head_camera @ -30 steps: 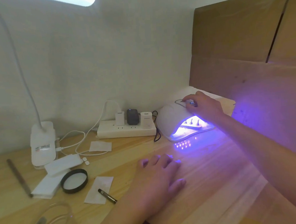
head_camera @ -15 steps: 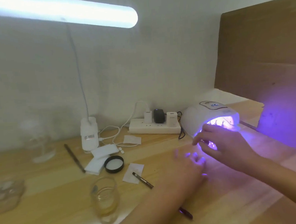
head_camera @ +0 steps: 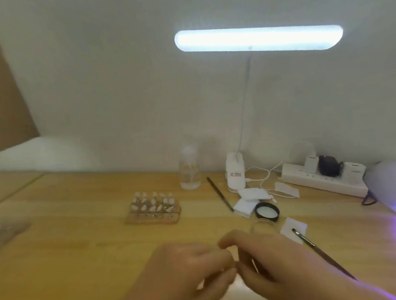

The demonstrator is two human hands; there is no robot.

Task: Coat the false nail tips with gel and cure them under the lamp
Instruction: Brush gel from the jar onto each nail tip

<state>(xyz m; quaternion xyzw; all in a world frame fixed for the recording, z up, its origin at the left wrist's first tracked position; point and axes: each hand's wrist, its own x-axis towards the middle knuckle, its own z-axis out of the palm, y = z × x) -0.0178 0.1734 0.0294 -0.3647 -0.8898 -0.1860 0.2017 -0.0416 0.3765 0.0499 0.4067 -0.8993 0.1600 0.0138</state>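
Observation:
Several white false nail tips on small stands sit in a wooden block [head_camera: 153,208] at the middle of the desk, apart from both hands. The white curing lamp [head_camera: 395,188] is at the right edge, glowing purple inside. A dark gel brush [head_camera: 319,250] lies on a white pad just right of my hands. My left hand [head_camera: 188,274] and my right hand [head_camera: 272,261] meet at the bottom centre, fingers curled and touching. Blur hides whether anything is pinched between them. A small glass jar [head_camera: 263,226] shows partly behind my right hand.
A black round lid [head_camera: 267,211], white pads [head_camera: 244,206] and a thin dark stick [head_camera: 219,193] lie behind the jar. A clear bottle [head_camera: 189,169], the desk lamp base [head_camera: 235,173] and a power strip [head_camera: 324,181] line the wall. A clear plastic tray [head_camera: 2,233] is far left.
The view has swung left, away from the curing lamp. My right hand has left the lamp and come back to the left hand, which has lifted off the desk and curled.

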